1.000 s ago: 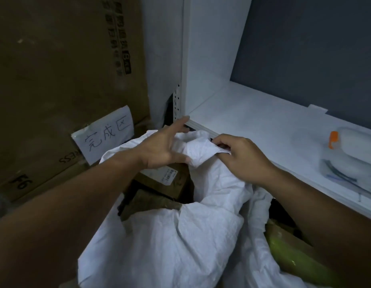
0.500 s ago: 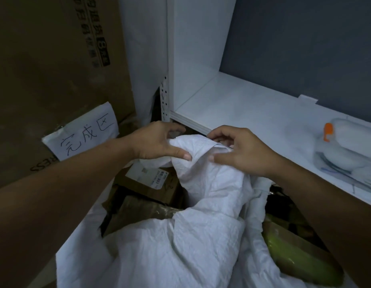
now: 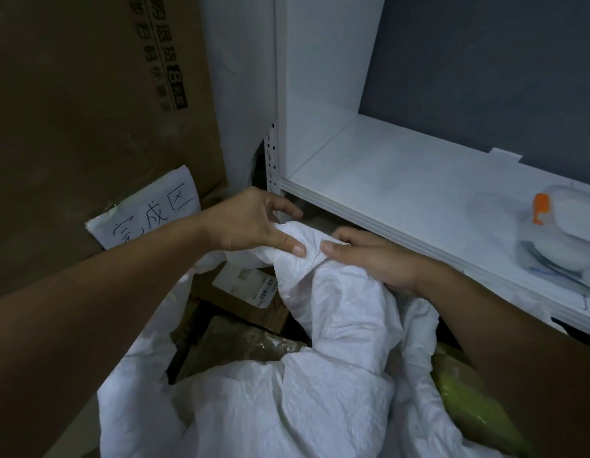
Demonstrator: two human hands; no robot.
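Item 1: crinkled white woven-plastic sack, filling the centre and lower part of the frame, its mouth gathered into a bunched fold at mid-frame just below the front edge of the shelf. My left hand comes in from the lower left and pinches that fold, thumb pressed on the fabric and fingers curled over the top of it. My right hand comes in from the lower right and grips the same fold from the other side, thumb on top and fingers wrapped behind the fabric; the 2 thumbs lie close together, nearly tip to tip. Item 2: brown cardboard box with a white barcode label, seen in the open gap of the sack left of centre. Item 3: brown parcel under clear film, just below that box. Item 4: yellow-green wrapped package, lower right, beside the sack's folds. Item 5: white laminate shelf board, right half of the frame. Item 6: white plastic container with an orange tab, on the shelf at the right edge. Item 7: white paper sheet with handwritten black characters, left of my left hand, against a large brown printed cardboard carton in the upper left.
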